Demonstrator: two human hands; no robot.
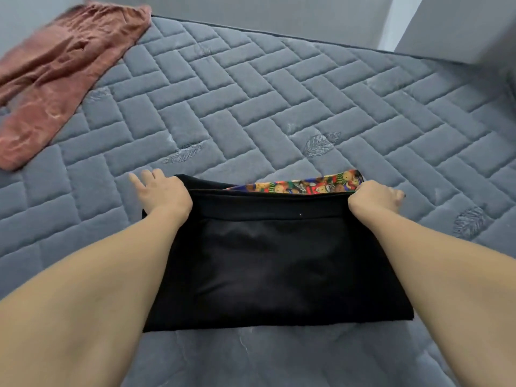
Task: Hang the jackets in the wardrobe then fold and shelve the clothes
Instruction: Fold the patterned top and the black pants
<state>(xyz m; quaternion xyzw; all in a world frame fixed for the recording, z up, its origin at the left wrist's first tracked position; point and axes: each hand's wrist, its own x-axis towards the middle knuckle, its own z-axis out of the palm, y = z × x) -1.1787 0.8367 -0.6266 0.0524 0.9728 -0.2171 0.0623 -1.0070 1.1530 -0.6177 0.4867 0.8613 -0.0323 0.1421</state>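
A black garment (275, 263) lies folded into a rectangle on the grey quilted mattress (251, 107), right in front of me. A strip of colourful patterned fabric (310, 185) shows at its far edge. My left hand (162, 191) grips the far left corner of the black garment, with some fingers spread onto the mattress. My right hand (374, 195) grips the far right corner. Both forearms reach in from the bottom of the view.
A rust-pink garment (55, 76) lies crumpled at the far left of the mattress, partly over its edge. Grey walls stand behind the bed, with a pale gap at the upper right.
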